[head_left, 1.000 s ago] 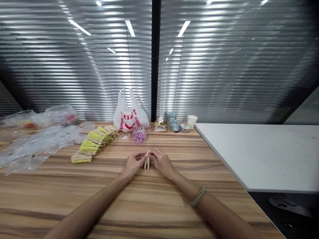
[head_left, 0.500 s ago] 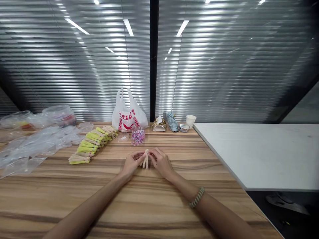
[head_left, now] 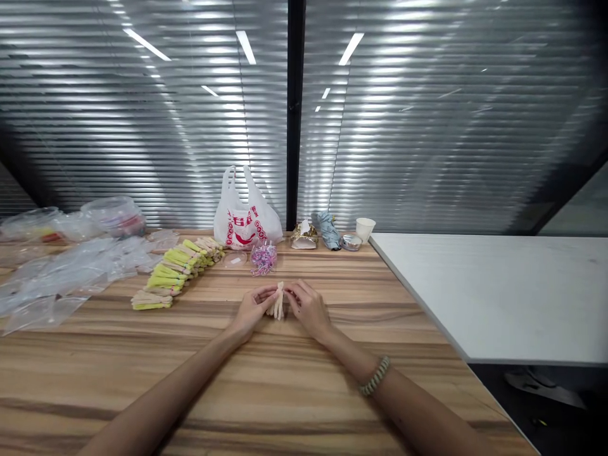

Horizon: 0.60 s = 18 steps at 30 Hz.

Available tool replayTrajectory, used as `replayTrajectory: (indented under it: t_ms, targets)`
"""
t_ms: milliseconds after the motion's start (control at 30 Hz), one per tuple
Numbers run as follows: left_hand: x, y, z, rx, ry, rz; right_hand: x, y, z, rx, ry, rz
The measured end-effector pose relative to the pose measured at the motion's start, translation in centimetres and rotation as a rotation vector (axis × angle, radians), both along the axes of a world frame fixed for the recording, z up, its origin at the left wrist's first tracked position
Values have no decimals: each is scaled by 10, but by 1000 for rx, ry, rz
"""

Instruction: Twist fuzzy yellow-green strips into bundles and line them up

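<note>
Above the middle of the wooden table (head_left: 285, 392), a small beige bundle of soft-looking strips (head_left: 278, 307) is upright between my two hands, its lower ends hanging loose. My left hand (head_left: 255, 309) is closed on its left side, thumb and fingers pinching near the narrow top. From the right, my right hand (head_left: 308, 307) pinches at the same narrow part with thumb and index finger. Whether a thin tie is between the fingertips is too small to tell. Just beyond my hands sits a clear container of pink and purple thin loops or ties (head_left: 263, 258).
Yellow and beige bundles (head_left: 173, 269) lie in a row at left, beside clear plastic bags (head_left: 71, 272) and round clear tubs (head_left: 114, 215). Along the back stand a white carrier bag (head_left: 246, 221), gold tissue pack (head_left: 304, 235), blue folded umbrella (head_left: 329, 231), tape roll (head_left: 351, 242) and paper cup (head_left: 365, 229).
Both hands stay at nearly the same spot. The bundle has turned slightly and its lower ends hang closer together. The view has shifted a little.
</note>
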<state>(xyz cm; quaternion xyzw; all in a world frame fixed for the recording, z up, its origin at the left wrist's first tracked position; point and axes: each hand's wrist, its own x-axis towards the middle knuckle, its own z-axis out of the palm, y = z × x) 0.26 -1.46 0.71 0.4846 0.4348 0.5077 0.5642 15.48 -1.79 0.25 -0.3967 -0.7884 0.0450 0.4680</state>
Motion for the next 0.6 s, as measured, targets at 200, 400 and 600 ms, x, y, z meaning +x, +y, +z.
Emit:
replayTrajectory:
  t_ms: [200, 400, 600]
  targets:
    - [-2, 0, 0, 1, -8, -60, 0, 0, -1, 21, -10, 18]
    - [-1, 0, 0, 8, 8, -76, 0, -2, 0, 31, -4, -7]
    - [-1, -1, 0, 20, 22, -84, 1, -2, -1, 65, -16, -9]
